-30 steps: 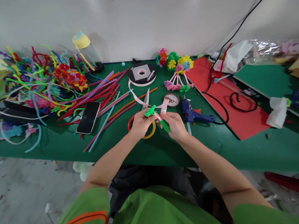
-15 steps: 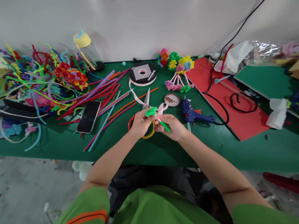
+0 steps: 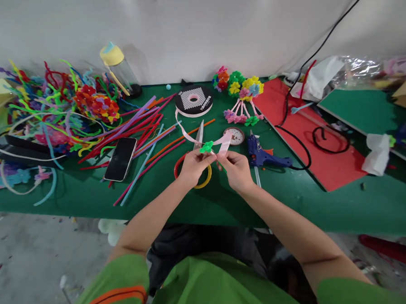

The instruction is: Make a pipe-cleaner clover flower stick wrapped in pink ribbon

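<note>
My left hand (image 3: 194,168) is closed on a green fuzzy flower (image 3: 207,147), whose head stands out above the fingertips. Close beside it, my right hand (image 3: 238,169) pinches a pale pink ribbon (image 3: 224,142) that loops up over the fingers. The ribbon runs back to a black spool (image 3: 194,100) lying flat behind the hands. What the meeting fingertips cover cannot be made out. Beneath the left hand lie scissors (image 3: 204,182) with red and yellow handles, blades pointing away. A round brown-and-white disc (image 3: 239,135) rests just beyond the right hand.
A blue glue gun (image 3: 271,158) lies to the right, by a red board (image 3: 326,163) crossed by a black cord. On the left are a phone (image 3: 120,159), loose pipe cleaners (image 3: 151,145) and a colourful heap (image 3: 51,110). Finished flowers (image 3: 243,88) and a bottle (image 3: 118,68) stand behind.
My right hand has turned and now pinches the ribbon close to the left fingertips. The flower's green lower end, visible before, is now mostly hidden. The ribbon loop has shifted right.
</note>
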Demonstrator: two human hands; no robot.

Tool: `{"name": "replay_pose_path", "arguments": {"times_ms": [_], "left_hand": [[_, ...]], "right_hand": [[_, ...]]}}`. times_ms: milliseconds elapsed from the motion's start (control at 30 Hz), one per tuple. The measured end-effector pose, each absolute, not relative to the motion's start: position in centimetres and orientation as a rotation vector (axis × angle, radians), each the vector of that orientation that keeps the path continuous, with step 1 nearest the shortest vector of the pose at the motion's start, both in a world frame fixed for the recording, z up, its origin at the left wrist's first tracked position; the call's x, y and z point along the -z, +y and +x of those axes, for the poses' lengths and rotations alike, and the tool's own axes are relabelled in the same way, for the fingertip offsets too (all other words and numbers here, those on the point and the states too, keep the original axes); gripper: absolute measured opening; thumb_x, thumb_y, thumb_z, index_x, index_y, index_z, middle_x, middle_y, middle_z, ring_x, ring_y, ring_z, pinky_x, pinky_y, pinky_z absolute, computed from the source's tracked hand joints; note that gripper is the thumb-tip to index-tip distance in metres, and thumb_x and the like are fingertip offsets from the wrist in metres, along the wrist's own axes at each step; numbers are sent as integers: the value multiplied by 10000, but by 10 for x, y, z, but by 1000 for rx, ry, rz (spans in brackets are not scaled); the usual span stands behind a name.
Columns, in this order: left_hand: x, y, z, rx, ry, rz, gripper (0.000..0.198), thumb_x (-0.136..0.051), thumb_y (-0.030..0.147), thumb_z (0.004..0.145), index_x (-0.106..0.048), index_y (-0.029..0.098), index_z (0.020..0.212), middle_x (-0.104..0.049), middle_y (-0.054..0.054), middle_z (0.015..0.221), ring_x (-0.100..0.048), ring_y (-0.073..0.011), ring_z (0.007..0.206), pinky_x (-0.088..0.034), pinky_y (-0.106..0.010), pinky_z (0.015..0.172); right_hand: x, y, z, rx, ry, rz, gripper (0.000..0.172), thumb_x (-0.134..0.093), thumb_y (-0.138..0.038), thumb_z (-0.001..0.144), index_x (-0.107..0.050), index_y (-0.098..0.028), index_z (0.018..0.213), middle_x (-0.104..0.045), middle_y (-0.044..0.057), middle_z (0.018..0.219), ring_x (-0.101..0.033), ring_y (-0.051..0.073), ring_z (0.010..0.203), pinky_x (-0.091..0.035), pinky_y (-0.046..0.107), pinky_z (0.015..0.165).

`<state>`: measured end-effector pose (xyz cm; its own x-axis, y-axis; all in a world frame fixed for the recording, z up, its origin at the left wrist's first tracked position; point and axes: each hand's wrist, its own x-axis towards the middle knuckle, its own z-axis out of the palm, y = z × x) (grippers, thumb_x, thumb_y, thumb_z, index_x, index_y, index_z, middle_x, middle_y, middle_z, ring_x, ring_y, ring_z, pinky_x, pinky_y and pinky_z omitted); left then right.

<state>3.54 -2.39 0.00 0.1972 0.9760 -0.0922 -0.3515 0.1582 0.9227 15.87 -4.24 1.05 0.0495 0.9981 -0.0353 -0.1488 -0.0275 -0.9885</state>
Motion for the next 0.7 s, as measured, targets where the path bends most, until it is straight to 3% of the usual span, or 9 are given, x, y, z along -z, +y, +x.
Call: {"name": "replay_pose_path", "arguments": {"times_ms": [267,467,700], "left_hand": [[-4,-27,36,-1175,829,934,169,-722,303,634,-646,159,680,-578,17,624,-549,-102,639,-476,-260,649],[-10,-29,34,-1136,834,955,185,-696,330,665,-630,160,697,-599,7,621,-576,-121,574,-506,-311,639],[-11,-30,34,-1141,677,1027,141,-651,296,728,-634,160,695,-596,0,583,-599,-147,520,-507,-331,574]], "right_hand": [[-17,-48,163,-971,-1322,-1239,361,-552,-354,795,-528,-155,495,-423,-34,474,-341,62,459,-259,237,464],[-9,-44,162,-1197,-1125,-1177,319,-586,-343,772,-607,-169,505,-545,-13,476,-447,84,470,-304,244,490],[-14,-41,159,-1549,-850,-1074,291,-637,-336,707,-612,-163,475,-538,-7,403,-471,92,402,-322,241,454]]}}
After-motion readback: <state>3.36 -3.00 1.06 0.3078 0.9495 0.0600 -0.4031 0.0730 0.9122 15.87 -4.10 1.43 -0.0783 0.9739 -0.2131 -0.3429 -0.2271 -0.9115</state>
